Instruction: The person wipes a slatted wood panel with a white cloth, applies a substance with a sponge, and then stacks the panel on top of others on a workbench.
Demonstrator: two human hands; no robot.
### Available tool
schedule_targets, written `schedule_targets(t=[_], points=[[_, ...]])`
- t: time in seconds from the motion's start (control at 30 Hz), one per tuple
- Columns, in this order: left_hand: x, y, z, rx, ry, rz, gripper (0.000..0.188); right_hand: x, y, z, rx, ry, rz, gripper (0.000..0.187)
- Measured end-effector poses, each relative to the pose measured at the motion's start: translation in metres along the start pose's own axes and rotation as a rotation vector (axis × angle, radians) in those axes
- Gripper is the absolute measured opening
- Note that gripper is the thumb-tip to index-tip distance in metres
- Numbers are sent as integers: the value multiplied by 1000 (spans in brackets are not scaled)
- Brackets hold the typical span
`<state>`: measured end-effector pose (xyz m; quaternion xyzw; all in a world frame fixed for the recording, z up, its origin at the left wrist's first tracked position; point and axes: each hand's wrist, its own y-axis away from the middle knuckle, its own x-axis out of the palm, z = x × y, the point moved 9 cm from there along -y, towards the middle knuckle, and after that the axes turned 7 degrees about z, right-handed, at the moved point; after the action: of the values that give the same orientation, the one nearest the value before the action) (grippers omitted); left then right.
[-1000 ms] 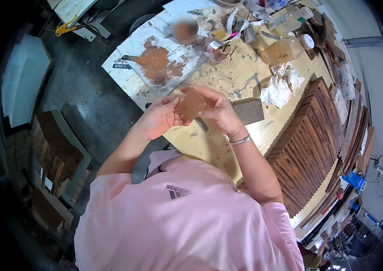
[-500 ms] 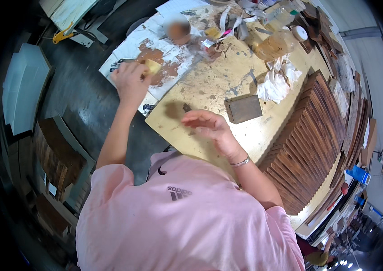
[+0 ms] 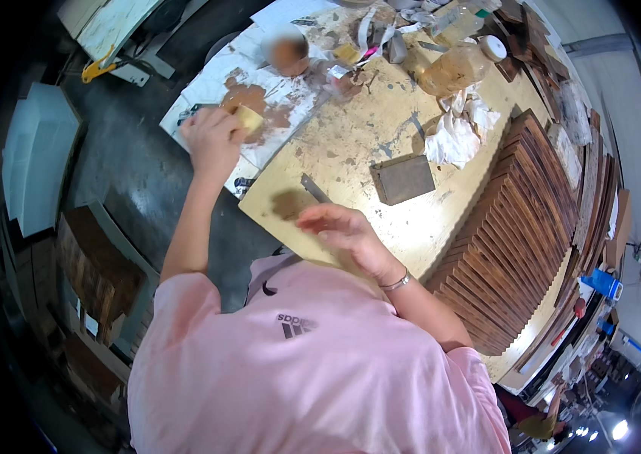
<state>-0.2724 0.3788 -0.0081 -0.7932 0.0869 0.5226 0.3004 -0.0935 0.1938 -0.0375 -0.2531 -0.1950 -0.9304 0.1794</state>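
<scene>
My left hand point(image 3: 213, 142) grips a small yellow sponge point(image 3: 249, 119), held at the brown stain point(image 3: 243, 97) on a white sheet point(image 3: 184, 106). My right hand point(image 3: 342, 231) is over the near edge of the yellowish table, fingers loosely bent and apart, nothing visible in it. Just beyond its fingers lies a thin dark strip point(image 3: 313, 188). Farther right, a dark rectangular block point(image 3: 405, 180) rests flat on the table. At the back of the sheet stands a cup-like container point(image 3: 287, 54) with something brown in it, partly blurred.
A long row of dark brown wood slats point(image 3: 513, 242) covers the table's right side. Crumpled white paper point(image 3: 457, 136) and a plastic bottle point(image 3: 453, 72) of amber liquid stand beyond the block. Wood pieces point(image 3: 101, 253) sit low at the left.
My right hand has drawn back slightly toward me, leaving more of the dark strip uncovered. The sponge stays in my left hand at the stain. The whole view has shifted a little.
</scene>
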Motion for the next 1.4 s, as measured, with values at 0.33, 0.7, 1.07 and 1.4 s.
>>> schedule_targets(t=[0.33, 0.7, 1.07, 1.4], points=[[-33, -11, -27, 13, 10, -86, 15, 4, 6, -14, 32, -79, -7, 36], [22, -4, -21, 60, -112, 123, 13, 10, -8, -18, 52, -46, 24, 39], [27, 9, 37, -424, 935, 125, 8, 10, -5, -24, 82, -91, 20, 28], [36, 26, 47, -605, 1308, 52, 5, 11, -4, -26, 109, -44, 6, 37]])
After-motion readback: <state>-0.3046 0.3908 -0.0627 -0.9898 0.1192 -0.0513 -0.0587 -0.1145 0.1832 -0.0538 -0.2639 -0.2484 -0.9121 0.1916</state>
